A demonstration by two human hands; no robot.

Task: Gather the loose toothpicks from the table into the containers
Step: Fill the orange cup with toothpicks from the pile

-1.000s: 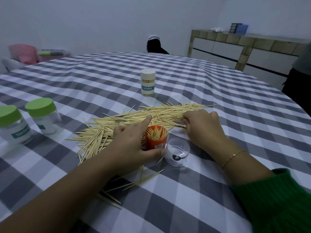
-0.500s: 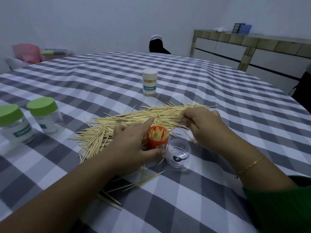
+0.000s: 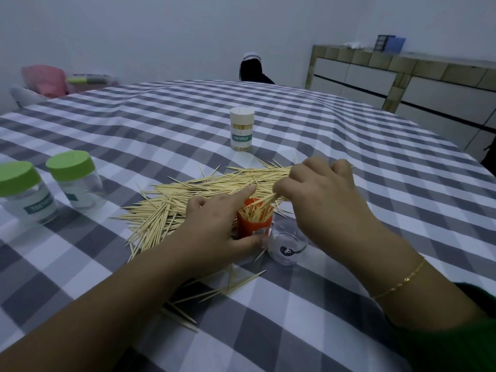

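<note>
The left hand (image 3: 214, 229) wraps the small orange plastic toothpick container (image 3: 254, 220), thumb in front, index finger stretched behind it. The right hand (image 3: 319, 200) pinches a bunch of thin wooden toothpicks (image 3: 268, 201), tips down into the orange container. The big pile of loose toothpicks (image 3: 193, 196) lies just behind, on the grey-and-white checked tablecloth (image 3: 349, 146). A clear round lid (image 3: 287, 245) lies beside the container. Two green-capped clear jars (image 3: 51, 189) stand at left, a white-capped toothpick cylinder (image 3: 241, 129) farther back. A tiled counter (image 3: 402, 76) stands by the wall.

Clear lid (image 3: 287, 244) beside orange container (image 3: 255, 224)
</note>
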